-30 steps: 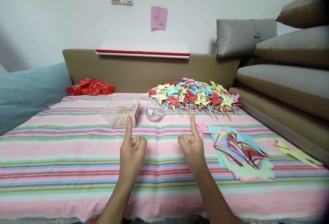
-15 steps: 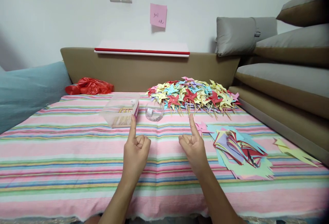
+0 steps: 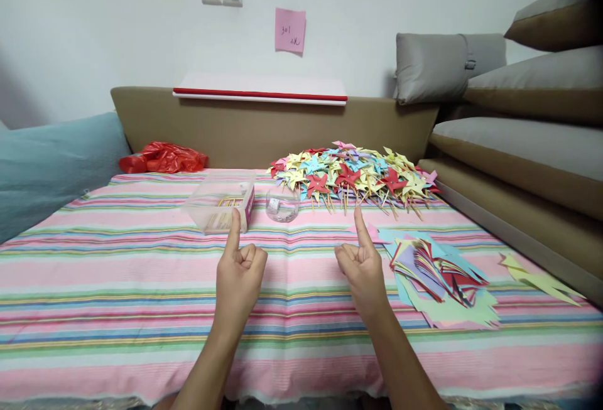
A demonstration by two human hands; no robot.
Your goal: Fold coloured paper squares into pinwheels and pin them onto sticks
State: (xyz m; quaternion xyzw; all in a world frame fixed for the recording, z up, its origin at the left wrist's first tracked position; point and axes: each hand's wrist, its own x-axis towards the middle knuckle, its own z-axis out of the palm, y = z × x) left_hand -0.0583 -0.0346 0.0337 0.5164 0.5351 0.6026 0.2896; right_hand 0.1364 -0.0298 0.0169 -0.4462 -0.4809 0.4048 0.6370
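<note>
Both of my hands are raised over a striped pink cloth, holding nothing. My left hand is a loose fist with only the index finger pointing up and forward, its tip in line with a clear plastic box of wooden sticks. My right hand makes the same shape, other fingers curled in. Just to its right lies a stack of cut coloured paper squares. Farther back sits a heap of finished paper pinwheels on sticks and a small clear jar.
A red plastic bag lies at the back left. A blue cushion borders the left side, brown and grey sofa cushions the right. A loose yellow paper piece lies far right. A pink note hangs on the wall.
Both hands keep the pointing pose and drift only slightly; the left has shifted a little left, the right a little right. The view has barely moved.
</note>
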